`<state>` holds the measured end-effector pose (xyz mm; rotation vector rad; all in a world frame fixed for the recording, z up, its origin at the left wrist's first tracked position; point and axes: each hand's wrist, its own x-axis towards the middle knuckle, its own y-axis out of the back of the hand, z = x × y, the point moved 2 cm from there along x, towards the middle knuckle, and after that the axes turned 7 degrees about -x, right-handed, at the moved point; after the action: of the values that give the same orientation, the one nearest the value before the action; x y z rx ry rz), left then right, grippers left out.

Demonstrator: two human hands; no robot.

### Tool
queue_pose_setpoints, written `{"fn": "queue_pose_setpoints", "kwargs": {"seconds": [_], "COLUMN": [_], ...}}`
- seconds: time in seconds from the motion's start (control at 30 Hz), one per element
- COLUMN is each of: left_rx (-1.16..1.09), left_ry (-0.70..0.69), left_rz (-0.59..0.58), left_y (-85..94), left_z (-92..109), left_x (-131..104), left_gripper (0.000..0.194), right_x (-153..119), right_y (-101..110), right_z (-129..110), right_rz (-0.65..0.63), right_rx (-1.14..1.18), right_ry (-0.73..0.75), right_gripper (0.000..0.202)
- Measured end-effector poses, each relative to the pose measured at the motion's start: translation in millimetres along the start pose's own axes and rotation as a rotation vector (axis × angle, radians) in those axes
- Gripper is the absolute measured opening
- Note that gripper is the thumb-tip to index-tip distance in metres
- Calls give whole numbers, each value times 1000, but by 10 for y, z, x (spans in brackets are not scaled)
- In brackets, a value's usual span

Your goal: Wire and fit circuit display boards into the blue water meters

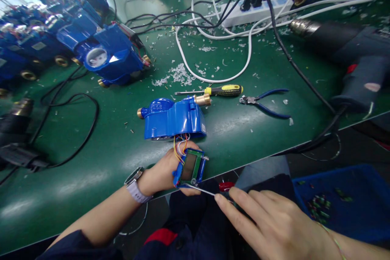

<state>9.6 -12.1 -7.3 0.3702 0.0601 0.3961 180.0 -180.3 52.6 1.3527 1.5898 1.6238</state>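
My left hand (167, 170) is closed around a small blue module with a green circuit board and a grey display (189, 167). Thin coloured wires (180, 148) run from it to a blue water meter (175, 118) with brass ends, lying on the bench just beyond. My right hand (268, 215) grips a tool with a slim metal shaft (202, 190), probably a screwdriver; its handle is mostly hidden by the fingers. The shaft's tip meets the module's lower edge. Behind the meter lie a yellow-and-black screwdriver (225, 90) and blue-handled cutters (265, 102).
Several blue meters (109, 53) crowd the left back. A heat gun (344, 44) lies at right, another heat gun (18, 138) at left. Cables trail from a white power strip (256, 10). Plastic scraps (179, 74) litter the green bench. A blue bin (350, 199) sits below, right.
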Motion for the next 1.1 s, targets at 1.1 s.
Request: {"fn": "queue_pose_setpoints", "kwargs": {"seconds": [1.1], "left_rx": [42], "left_ry": [-30], "left_rz": [9], "left_y": [51], "left_z": [21], "left_x": [16], "left_gripper": [73], "right_x": [127], "right_y": [-530], "right_z": [-64], "right_rz": [-232], "right_rx": [348], "right_ry": [-108], "right_gripper": [63]}}
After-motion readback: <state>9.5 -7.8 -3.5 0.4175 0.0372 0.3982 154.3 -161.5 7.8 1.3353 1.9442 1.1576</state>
